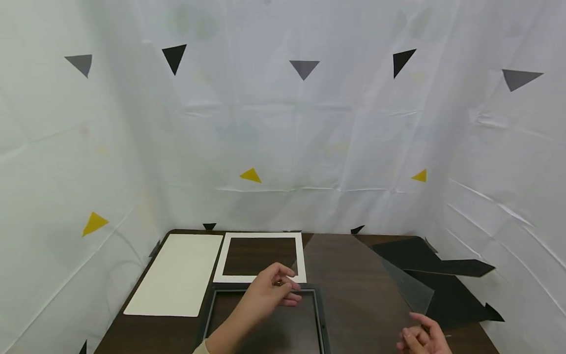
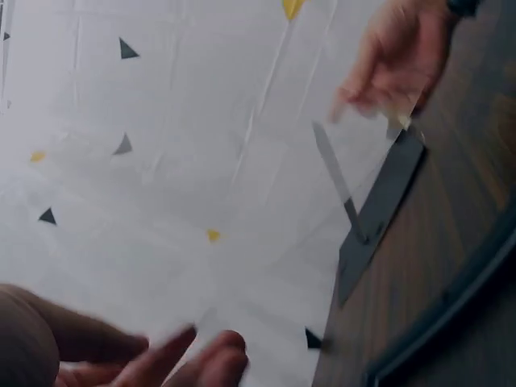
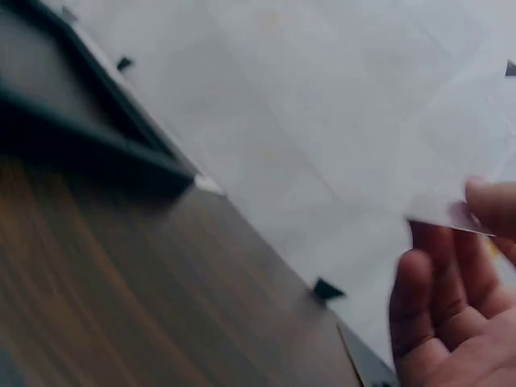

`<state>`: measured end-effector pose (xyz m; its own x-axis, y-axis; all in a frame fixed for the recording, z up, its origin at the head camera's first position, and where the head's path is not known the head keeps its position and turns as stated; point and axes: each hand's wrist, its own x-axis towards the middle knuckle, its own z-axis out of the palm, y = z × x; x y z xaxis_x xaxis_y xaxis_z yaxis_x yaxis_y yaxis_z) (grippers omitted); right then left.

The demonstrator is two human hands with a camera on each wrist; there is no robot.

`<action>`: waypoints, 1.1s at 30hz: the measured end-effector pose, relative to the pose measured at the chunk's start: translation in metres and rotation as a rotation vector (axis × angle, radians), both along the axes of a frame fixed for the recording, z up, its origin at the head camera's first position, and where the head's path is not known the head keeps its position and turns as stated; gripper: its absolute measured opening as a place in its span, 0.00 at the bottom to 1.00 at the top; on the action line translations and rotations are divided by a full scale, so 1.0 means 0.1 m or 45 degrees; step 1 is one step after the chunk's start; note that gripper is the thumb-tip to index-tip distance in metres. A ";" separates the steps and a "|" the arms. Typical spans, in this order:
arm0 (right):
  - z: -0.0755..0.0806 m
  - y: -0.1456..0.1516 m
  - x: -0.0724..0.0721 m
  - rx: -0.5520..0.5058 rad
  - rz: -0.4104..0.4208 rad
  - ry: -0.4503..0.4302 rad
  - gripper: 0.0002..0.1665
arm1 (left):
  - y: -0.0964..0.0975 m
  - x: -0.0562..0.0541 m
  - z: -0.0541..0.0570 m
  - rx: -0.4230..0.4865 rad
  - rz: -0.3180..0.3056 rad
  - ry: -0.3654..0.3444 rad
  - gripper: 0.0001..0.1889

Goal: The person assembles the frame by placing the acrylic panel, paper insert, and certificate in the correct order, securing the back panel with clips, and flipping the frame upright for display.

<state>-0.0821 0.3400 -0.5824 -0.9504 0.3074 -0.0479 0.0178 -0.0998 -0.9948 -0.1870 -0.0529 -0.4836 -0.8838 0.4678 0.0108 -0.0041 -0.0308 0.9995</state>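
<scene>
Sheet (image 1: pixel 353 280), clear, pinched by left hand (image 1: pixel 273 287) and right hand (image 1: pixel 424 337) toward right edge of table (image 1: pixel 475 344), probably wants level, edge-only handling.

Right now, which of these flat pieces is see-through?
The clear sheet pinched in your right hand: the table shows through it, while the cream board, white mat and black panel are opaque.

No text, label, brand, number or sign can be read in any view. The grey and black triangles (image 1: pixel 303 69) on the white backdrop (image 1: pixel 300 142), from ten to two o'clock, carry no readable writing.
</scene>
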 end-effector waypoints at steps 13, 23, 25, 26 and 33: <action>0.18 -0.45 0.01 -0.202 0.743 0.277 0.53 | -0.76 0.49 -0.34 -0.200 -0.069 0.129 0.14; 0.08 -0.68 0.02 0.006 0.460 0.133 0.22 | -1.06 0.63 -0.62 -0.543 0.008 0.311 0.17; 0.05 -0.63 0.01 -0.021 0.497 0.166 0.24 | -1.19 0.60 -0.66 -0.710 0.158 0.351 0.19; 0.03 -0.60 0.01 -0.033 0.517 0.170 0.24 | -1.27 0.59 -0.69 -0.824 0.262 0.360 0.21; -0.12 -0.27 -0.02 -0.203 0.680 0.047 0.26 | -1.62 0.53 -0.92 -1.307 0.553 0.152 0.35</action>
